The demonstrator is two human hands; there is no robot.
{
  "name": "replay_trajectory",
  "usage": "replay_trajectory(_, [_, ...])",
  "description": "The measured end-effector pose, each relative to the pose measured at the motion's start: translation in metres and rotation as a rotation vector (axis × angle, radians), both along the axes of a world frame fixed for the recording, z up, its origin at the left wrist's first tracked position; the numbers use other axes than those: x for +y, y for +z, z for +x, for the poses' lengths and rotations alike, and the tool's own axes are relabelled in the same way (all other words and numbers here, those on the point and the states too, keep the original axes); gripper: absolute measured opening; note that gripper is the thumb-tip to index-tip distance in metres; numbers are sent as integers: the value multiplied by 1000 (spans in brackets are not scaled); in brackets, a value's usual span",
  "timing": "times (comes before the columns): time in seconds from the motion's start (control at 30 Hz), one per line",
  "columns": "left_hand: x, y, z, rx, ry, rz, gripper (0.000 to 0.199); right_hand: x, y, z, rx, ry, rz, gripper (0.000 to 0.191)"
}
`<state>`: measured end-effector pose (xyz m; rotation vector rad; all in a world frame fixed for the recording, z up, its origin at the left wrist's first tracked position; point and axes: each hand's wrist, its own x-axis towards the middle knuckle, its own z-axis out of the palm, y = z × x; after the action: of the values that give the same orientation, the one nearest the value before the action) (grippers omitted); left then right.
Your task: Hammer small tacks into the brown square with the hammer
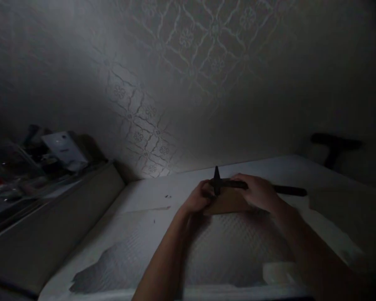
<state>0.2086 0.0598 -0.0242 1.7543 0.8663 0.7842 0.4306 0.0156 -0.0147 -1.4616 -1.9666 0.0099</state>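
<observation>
One dark, hammer-shaped tool [217, 183], with a head tapering to a point and a long straight handle, is held sideways ahead of me, over a white tabletop [150, 194]. Its head is on the left; the handle runs rightward through my right grip [257, 191], which is closed around it, and the handle's end shows beyond. My left grip [200, 196] is curled beside the head, at the left edge of a flat, brown, straight-edged board [230, 203]. In this dim light I cannot tell whether its fingers are clamped on the tool, on the board, or only resting there. The board shows just below the tool, between my two grips. Nearer me, a grey, finely textured sheet [219, 259] covers part of the tabletop. Behind rises a grey wall with a lattice-and-flower pattern [138, 113].

To do this well, I judge, I should hold the handle firmly, steady the board's edge with the left, and place those fingertips clear of the pointed head, so that nothing slips or pinches.
</observation>
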Motion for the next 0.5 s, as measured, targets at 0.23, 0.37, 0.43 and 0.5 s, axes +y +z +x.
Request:
replay_trajectory(0.23, [-3,2,2,0,37,-24,70,1,0,0,-6,-33,-6,31])
replay_trajectory(0.37, [-3,3,2,18,34,-71,73,1,-1,0,-4,-27,-1,32])
replay_trajectory(0.43, [-2,2,2,16,25,-74,74,1,-1,0,-2,-20,11,33])
replay_trajectory(0.5, [-1,1,1,7,18,-39,72,1,-2,0,-9,-28,30,34])
